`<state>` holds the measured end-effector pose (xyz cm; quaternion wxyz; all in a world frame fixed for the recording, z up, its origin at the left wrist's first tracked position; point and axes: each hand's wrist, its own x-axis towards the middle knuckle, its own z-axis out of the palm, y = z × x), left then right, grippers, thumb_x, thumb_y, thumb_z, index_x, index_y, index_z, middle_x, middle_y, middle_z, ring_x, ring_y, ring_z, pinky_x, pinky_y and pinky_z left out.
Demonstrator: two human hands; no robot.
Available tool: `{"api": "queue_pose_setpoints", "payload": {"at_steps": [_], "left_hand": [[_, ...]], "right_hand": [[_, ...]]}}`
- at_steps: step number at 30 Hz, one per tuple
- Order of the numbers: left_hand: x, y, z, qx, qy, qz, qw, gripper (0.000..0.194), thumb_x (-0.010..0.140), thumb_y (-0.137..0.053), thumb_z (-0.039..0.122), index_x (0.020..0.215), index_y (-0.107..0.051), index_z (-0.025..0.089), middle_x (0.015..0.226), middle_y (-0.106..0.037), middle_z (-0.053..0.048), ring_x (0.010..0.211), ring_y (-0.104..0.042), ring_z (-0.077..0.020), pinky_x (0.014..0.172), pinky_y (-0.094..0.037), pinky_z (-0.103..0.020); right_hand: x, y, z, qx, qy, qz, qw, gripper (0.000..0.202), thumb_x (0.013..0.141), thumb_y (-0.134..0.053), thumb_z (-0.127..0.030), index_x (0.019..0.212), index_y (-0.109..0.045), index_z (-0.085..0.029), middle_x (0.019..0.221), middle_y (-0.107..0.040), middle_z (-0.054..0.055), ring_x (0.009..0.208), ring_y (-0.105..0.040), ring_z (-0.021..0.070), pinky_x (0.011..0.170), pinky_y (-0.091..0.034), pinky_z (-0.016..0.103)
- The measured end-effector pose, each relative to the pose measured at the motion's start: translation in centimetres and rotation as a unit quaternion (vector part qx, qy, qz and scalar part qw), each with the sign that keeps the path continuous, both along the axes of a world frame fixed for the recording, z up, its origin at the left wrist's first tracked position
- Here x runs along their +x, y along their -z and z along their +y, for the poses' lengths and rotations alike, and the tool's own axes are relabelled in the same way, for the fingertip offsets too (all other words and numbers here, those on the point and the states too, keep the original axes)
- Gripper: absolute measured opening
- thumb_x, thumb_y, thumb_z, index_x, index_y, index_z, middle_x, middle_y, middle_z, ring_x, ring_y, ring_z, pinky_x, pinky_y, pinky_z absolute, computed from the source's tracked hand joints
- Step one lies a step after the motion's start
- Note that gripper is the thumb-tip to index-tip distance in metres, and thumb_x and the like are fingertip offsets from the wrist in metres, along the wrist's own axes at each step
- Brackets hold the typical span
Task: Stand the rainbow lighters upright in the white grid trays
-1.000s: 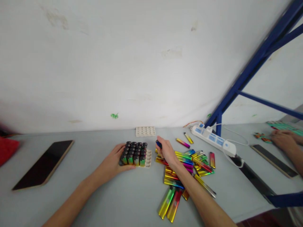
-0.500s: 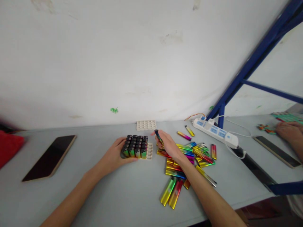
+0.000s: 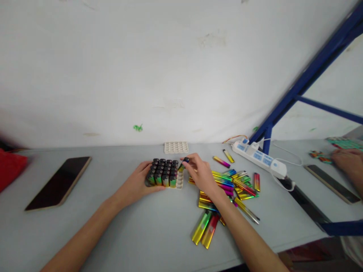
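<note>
Several upright lighters [image 3: 162, 172] with black tops and shiny coloured bodies stand packed in rows in a white cell tray [image 3: 179, 180]. My left hand [image 3: 143, 175] is wrapped around the left side of this block, thumb along the front; its far fingers are partly hidden. Between the fingertips of my right hand [image 3: 200, 172] is one more lighter [image 3: 184, 163], tilted, its black top up, over the tray's bare right-hand column. Under and beside my right forearm lies a loose pile of metallic lighters [image 3: 210, 200], in gold, red, green, blue and purple.
A second white cell tray [image 3: 176, 147] lies near the wall. To the left are a dark flat panel [image 3: 59, 183] and a red cloth-like item [image 3: 11, 168]. A power strip [image 3: 259, 156] with cables sits by a blue metal frame [image 3: 283, 104]. Another person's hand [image 3: 347, 160] shows far right.
My right hand has brought its lighter leftward from above the pile to the tray's right column, tilting it the other way. My left hand still holds the block.
</note>
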<state>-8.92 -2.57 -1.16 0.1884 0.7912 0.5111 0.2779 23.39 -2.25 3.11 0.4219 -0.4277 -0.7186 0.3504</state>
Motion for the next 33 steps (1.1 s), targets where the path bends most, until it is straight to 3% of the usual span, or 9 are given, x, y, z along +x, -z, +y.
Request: {"api": "queue_pose_setpoints", "payload": {"at_steps": [3, 8, 11, 14, 17, 21, 27, 30, 33], "left_hand": [[0.0, -0.1, -0.1, 0.001, -0.002, -0.002, 1.000, 0.076, 0.085, -0.102, 0.068, 0.145, -0.081, 0.026, 0.158, -0.082, -0.015, 0.154, -0.076, -0.0447, 0.141, -0.059, -0.064], [-0.2, -0.1, -0.1, 0.008, 0.010, 0.001, 1.000, 0.079, 0.089, -0.099, 0.069, 0.151, -0.080, 0.024, 0.159, -0.081, -0.017, 0.154, -0.076, -0.0454, 0.140, -0.060, -0.066], [-0.4, 0.1, 0.2, 0.017, 0.012, 0.006, 1.000, 0.078, 0.088, -0.099, 0.069, 0.150, -0.080, 0.024, 0.157, -0.082, -0.018, 0.153, -0.077, -0.0471, 0.138, -0.061, -0.069], [-0.6, 0.5, 0.4, 0.025, 0.014, 0.007, 1.000, 0.076, 0.088, -0.096, 0.073, 0.147, -0.080, 0.028, 0.157, -0.083, -0.016, 0.152, -0.077, -0.0483, 0.136, -0.063, -0.071], [-0.5, 0.6, 0.6, 0.028, 0.009, 0.008, 1.000, 0.074, 0.088, -0.095, 0.074, 0.144, -0.082, 0.027, 0.156, -0.083, -0.018, 0.152, -0.077, -0.0498, 0.135, -0.063, -0.072], [-0.4, 0.6, 0.7, 0.034, 0.009, -0.005, 0.999, 0.067, 0.087, -0.094, 0.069, 0.140, -0.084, 0.029, 0.152, -0.085, -0.016, 0.149, -0.079, -0.0493, 0.134, -0.064, -0.070], [-0.5, 0.8, 0.9, 0.021, 0.013, -0.009, 1.000, 0.076, 0.085, -0.097, 0.072, 0.145, -0.082, 0.028, 0.153, -0.084, -0.016, 0.150, -0.077, -0.0481, 0.138, -0.061, -0.068], [-0.4, 0.8, 0.8, 0.021, 0.010, -0.011, 1.000, 0.079, 0.084, -0.099, 0.074, 0.145, -0.082, 0.027, 0.153, -0.083, -0.015, 0.149, -0.077, -0.0467, 0.138, -0.061, -0.065], [-0.3, 0.9, 0.8, 0.011, 0.005, -0.012, 1.000, 0.082, 0.084, -0.100, 0.077, 0.145, -0.081, 0.027, 0.156, -0.082, -0.015, 0.152, -0.075, -0.0457, 0.139, -0.059, -0.066]], "right_hand": [[0.4, 0.5, 0.5, 0.009, -0.019, -0.086, 0.996, 0.014, 0.121, -0.067, -0.044, 0.120, -0.061, -0.031, 0.102, -0.089, 0.005, 0.090, -0.086, 0.0285, 0.082, -0.064, 0.036], [0.0, 0.2, 0.9, 0.041, -0.036, -0.212, 0.976, 0.009, 0.121, -0.073, -0.028, 0.129, -0.068, -0.029, 0.108, -0.090, 0.008, 0.096, -0.085, 0.0290, 0.086, -0.060, 0.034], [-0.1, 0.1, 0.9, 0.066, -0.040, -0.236, 0.969, 0.012, 0.121, -0.078, -0.031, 0.132, -0.075, -0.026, 0.113, -0.091, 0.010, 0.104, -0.086, 0.0299, 0.096, -0.063, 0.038], [2.1, 0.1, 1.5, 0.115, -0.035, -0.200, 0.972, 0.016, 0.123, -0.075, -0.039, 0.131, -0.081, -0.026, 0.127, -0.091, 0.012, 0.122, -0.085, 0.0306, 0.115, -0.063, 0.044], [6.5, 0.2, 2.9, 0.136, 0.066, -0.178, 0.972, 0.024, 0.126, -0.066, -0.040, 0.126, -0.086, -0.025, 0.129, -0.091, 0.014, 0.125, -0.084, 0.0321, 0.120, -0.063, 0.049], [12.3, 0.9, 4.7, 0.090, 0.212, -0.272, 0.934, 0.018, 0.115, -0.077, -0.031, 0.121, -0.089, -0.020, 0.130, -0.090, 0.019, 0.128, -0.081, 0.0378, 0.121, -0.062, 0.055], [14.6, 2.0, 4.4, -0.024, 0.247, -0.391, 0.886, 0.009, 0.107, -0.089, -0.029, 0.110, -0.091, -0.022, 0.140, -0.087, 0.021, 0.139, -0.077, 0.0394, 0.117, -0.059, 0.049], [13.9, 1.5, 4.4, -0.026, 0.240, -0.334, 0.911, 0.011, 0.111, -0.081, -0.030, 0.116, -0.086, -0.022, 0.131, -0.090, 0.019, 0.126, -0.082, 0.0371, 0.111, -0.060, 0.048], [12.5, 0.6, 4.5, 0.011, 0.204, -0.169, 0.964, 0.027, 0.117, -0.070, -0.044, 0.130, -0.080, -0.022, 0.110, -0.091, 0.012, 0.096, -0.084, 0.0290, 0.097, -0.063, 0.043]]}}
